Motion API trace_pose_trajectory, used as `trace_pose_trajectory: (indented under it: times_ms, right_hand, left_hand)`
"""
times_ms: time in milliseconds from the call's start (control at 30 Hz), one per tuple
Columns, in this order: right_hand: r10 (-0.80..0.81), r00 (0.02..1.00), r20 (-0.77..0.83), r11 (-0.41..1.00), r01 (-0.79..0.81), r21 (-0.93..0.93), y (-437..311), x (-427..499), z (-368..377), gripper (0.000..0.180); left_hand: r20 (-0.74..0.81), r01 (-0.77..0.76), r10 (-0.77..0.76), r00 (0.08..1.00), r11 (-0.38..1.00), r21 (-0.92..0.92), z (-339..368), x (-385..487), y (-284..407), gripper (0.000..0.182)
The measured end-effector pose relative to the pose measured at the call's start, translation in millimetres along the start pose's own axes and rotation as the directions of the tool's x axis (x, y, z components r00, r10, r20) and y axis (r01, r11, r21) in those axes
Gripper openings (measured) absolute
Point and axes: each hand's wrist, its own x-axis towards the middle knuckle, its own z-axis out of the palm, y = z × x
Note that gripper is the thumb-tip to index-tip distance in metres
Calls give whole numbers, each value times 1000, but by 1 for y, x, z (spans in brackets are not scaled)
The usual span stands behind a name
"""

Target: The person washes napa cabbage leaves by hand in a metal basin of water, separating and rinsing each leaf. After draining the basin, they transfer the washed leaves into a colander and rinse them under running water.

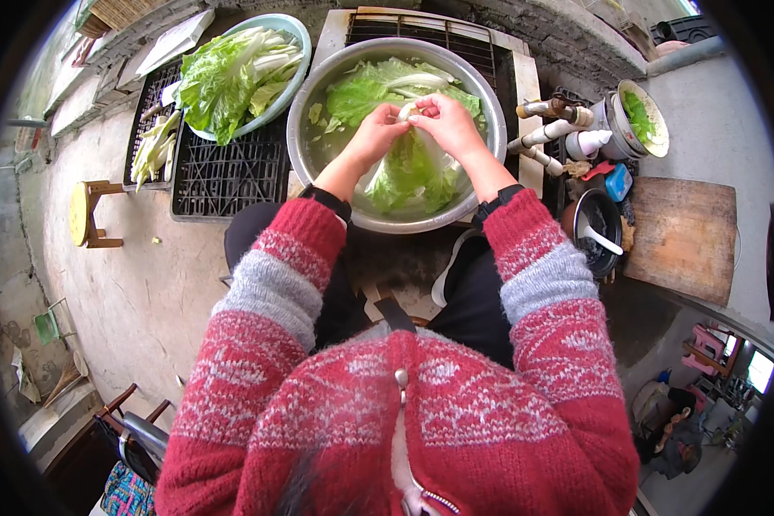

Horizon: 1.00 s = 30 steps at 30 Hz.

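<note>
A large metal basin [303,145] of water stands before me. Over it, my left hand [382,129] and my right hand [444,122] meet, both pinching the pale stem end of a leafy cabbage leaf [407,169]. Its frilly green part hangs down towards me, into or just over the water. More green leaves [377,87] float along the far side of the basin, with small torn bits at the left. To the left, a light blue basin [304,48] is heaped with cabbage leaves [232,74].
Black plastic crates [229,174] stand at the left, one bearing pale stalk trimmings [155,148]. A small wooden stool [90,213] is further left. Pipes [548,132], stacked bowls [642,119], a black pot [603,238] with a white ladle, and a wooden board [684,235] are right.
</note>
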Motion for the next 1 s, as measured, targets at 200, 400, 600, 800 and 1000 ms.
trace_pose_trajectory:
  times_ms: [200,400,600,800,1000]
  right_hand:
    - [-273,955,116,822,294,-487,5,-6,-11,21]
    - [176,960,219,984,-170,-44,4,2,-13,19]
    - [84,948,308,894,65,-444,-18,-8,0,28]
    - [65,998,-26,991,-68,-118,-27,-12,4,30]
    - [35,999,-17,999,-35,-28,-15,-7,-3,37]
  left_hand:
    - [34,-47,36,999,909,415,0,3,-3,38]
    - [-23,66,-62,998,978,197,-1,5,-6,34]
    - [-163,-22,100,982,904,426,4,10,-17,33]
    - [-164,20,-36,986,995,-94,5,5,-1,34]
    - [-7,132,-135,991,975,-178,10,-7,21,33]
